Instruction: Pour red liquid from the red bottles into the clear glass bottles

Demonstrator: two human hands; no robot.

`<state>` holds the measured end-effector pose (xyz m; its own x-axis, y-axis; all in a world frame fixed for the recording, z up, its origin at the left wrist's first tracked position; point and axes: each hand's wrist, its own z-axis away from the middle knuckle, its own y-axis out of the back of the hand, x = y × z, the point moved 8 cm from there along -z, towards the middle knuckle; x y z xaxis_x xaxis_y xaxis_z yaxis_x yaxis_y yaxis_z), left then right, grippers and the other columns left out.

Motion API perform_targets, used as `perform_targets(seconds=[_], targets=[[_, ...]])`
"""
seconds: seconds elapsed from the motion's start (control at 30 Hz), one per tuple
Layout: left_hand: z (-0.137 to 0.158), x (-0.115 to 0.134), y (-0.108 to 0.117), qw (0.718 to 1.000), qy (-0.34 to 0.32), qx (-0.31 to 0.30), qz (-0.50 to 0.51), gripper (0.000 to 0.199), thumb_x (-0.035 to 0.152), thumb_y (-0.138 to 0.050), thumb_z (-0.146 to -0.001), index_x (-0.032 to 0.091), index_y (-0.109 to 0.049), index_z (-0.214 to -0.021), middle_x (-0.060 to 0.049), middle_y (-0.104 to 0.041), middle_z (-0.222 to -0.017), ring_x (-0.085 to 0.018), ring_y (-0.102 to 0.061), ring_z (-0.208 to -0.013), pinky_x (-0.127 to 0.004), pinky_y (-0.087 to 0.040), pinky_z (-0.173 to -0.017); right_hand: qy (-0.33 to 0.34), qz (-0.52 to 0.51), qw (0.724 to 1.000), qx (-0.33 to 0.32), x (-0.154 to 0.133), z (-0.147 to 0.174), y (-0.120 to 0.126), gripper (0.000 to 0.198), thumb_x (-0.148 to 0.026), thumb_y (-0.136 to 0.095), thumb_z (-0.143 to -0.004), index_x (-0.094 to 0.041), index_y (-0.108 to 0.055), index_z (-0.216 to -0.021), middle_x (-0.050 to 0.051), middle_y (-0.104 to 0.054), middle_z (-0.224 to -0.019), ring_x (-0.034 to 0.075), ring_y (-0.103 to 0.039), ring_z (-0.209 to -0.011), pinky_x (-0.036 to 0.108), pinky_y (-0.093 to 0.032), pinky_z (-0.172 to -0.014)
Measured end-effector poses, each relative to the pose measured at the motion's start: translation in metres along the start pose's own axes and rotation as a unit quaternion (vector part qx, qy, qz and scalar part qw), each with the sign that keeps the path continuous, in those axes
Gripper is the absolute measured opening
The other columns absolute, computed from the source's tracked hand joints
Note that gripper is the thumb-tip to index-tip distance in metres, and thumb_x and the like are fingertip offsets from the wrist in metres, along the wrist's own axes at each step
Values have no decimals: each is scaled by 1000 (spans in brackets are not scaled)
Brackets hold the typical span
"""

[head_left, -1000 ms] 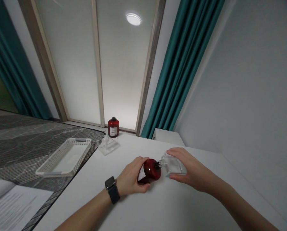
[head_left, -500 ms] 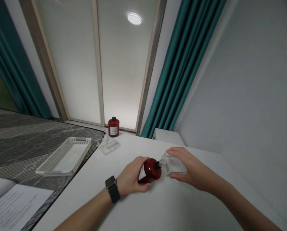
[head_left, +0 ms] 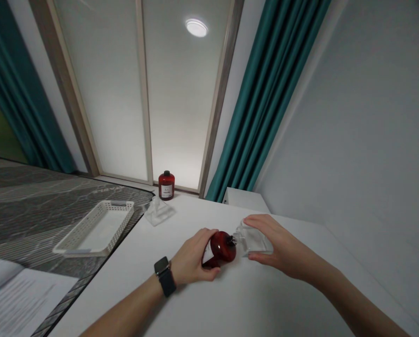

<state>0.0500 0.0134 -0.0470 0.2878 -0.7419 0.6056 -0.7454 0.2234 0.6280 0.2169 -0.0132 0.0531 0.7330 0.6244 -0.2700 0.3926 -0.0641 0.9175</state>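
My left hand (head_left: 198, 257), with a dark watch on its wrist, is closed around a red bottle (head_left: 222, 248) that has a white label and a dark neck. The bottle lies tilted, its neck pointing right. My right hand (head_left: 277, 245) grips a clear square glass bottle (head_left: 254, 239) on its side, mouth facing left. The two mouths meet; whether they touch or one sits inside the other I cannot tell. Both are held just over the white table (head_left: 209, 309). Any liquid passing between them is too small to make out.
A second red bottle (head_left: 166, 186) with a black cap stands at the table's far corner. Near it lies a clear, flat-based object (head_left: 159, 213). To the left are a white perforated basket (head_left: 62, 248) and an open booklet (head_left: 30, 299). A white cabinet (head_left: 247, 199) stands behind the table.
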Motion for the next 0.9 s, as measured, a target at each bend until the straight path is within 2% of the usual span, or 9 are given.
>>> perform_targets(seconds=[0.9], targets=[[-1,0,0,1000,10,-3,9,81,23,-72,-64,22,-35,-135,-11,-55,-122,-31,-56,-111,-44,-47,-96,9,9,1000,14,-2,0,2,61,-28,-75,-76,-30,-51,-132,9,-60,-132,31,-57,-122,51,-48,-104]])
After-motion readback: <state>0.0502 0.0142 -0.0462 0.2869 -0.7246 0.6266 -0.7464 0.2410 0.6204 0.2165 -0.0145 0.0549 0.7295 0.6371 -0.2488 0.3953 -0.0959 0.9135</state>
